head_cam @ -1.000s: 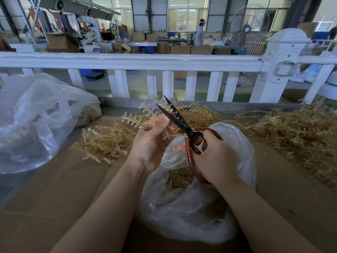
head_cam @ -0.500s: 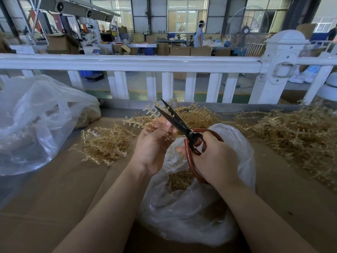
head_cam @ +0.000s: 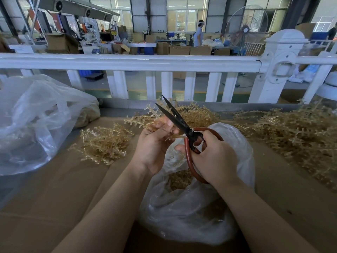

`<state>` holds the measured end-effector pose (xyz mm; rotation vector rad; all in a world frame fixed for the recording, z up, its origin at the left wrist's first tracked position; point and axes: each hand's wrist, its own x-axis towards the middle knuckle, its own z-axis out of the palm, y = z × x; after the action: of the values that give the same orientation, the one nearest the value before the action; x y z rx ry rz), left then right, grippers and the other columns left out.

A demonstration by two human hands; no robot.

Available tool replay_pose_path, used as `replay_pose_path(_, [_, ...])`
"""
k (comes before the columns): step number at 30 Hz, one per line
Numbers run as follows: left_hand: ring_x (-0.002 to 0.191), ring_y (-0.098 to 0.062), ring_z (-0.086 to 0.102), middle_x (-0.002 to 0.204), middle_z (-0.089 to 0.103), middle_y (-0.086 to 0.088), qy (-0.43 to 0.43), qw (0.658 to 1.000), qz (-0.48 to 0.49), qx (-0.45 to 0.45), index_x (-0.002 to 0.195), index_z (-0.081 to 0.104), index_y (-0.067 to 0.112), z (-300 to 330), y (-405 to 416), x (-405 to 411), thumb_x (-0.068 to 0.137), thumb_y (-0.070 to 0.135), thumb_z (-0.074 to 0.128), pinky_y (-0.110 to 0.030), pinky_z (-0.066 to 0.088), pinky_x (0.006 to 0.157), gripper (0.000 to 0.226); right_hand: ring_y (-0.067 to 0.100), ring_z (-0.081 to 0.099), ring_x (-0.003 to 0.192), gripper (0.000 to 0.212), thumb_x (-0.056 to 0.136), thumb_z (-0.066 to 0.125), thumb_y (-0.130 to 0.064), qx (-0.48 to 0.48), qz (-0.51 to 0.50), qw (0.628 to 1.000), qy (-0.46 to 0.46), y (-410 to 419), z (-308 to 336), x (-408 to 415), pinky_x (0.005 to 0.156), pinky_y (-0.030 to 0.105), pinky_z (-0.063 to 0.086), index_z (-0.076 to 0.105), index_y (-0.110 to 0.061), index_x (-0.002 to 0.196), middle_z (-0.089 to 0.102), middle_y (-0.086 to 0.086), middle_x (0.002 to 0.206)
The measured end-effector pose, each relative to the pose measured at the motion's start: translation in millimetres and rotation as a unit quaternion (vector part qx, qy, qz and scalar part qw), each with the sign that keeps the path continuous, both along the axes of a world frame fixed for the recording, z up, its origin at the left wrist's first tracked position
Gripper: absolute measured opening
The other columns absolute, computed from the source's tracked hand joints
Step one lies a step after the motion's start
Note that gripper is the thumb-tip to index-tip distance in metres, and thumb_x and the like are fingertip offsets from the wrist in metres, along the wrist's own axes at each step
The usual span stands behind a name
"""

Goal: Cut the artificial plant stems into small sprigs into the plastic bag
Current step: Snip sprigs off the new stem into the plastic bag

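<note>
Red-handled scissors (head_cam: pixel 184 128) sit in my right hand (head_cam: pixel 213 161), fingers wrapped through the loops, black blades parted and pointing up and away. My left hand (head_cam: pixel 155 145) pinches a tan plastic stem (head_cam: pixel 145 121) just beside the blades, its branched end sticking out to the left. Below both hands the clear plastic bag (head_cam: pixel 200 216) lies open on the cardboard-covered bench (head_cam: pixel 54 198), cut sprigs (head_cam: pixel 179 179) inside. Loose stem piles (head_cam: pixel 104 143) lie left and right; another bag (head_cam: pixel 36 121) sits far left.
</note>
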<state>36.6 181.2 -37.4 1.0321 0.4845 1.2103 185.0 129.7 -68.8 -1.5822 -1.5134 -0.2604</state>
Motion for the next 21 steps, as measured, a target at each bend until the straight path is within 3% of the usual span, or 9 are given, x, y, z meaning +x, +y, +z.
replay_pose_path(6, [0.07,-0.01,0.058,0.082,0.067,0.002,-0.002,1.0,-0.001,-0.019,0.093,0.069,0.013,-0.2,0.9,0.2,0.079,0.017,0.067,-0.025,0.042,0.069,0.014,-0.007,0.039,0.049,0.057,0.074,0.048,-0.087,0.005,0.01,1.0,0.005,0.0,-0.1,0.2,0.05,0.011,0.027,0.046,-0.03,0.077,0.036,-0.024,0.056])
replay_pose_path(14, [0.07,-0.009,0.058,0.087,0.069,0.002,-0.005,0.999,0.004,-0.038,0.099,0.07,0.015,-1.5,1.5,1.0,0.078,0.018,0.068,-0.023,0.042,0.067,0.022,-0.006,0.039,0.047,0.063,0.075,0.037,-0.092,0.025,0.02,0.999,0.012,0.8,-0.4,-0.1,0.049,0.01,0.027,0.045,-0.029,0.075,0.035,-0.024,0.054])
replay_pose_path(18, [0.069,-0.008,0.058,0.086,0.068,0.004,-0.005,0.999,-0.003,-0.043,0.099,0.068,0.015,-1.1,0.9,1.6,0.078,0.019,0.067,-0.022,0.043,0.066,0.021,-0.006,0.048,0.055,0.065,0.073,0.04,-0.093,0.001,0.049,0.998,0.034,5.1,-3.9,1.0,0.054,0.013,0.039,0.051,-0.029,0.078,0.049,-0.022,0.065])
replay_pose_path(21, [0.068,-0.008,0.057,0.082,0.065,0.003,0.001,0.999,-0.014,-0.053,0.099,0.067,0.016,-1.0,1.3,2.1,0.078,0.02,0.066,-0.023,0.042,0.065,0.022,-0.007,0.054,0.06,0.066,0.072,0.045,-0.091,-0.017,0.069,0.996,0.055,6.5,-6.5,1.7,0.056,0.007,0.04,0.058,-0.028,0.084,0.052,-0.025,0.067])
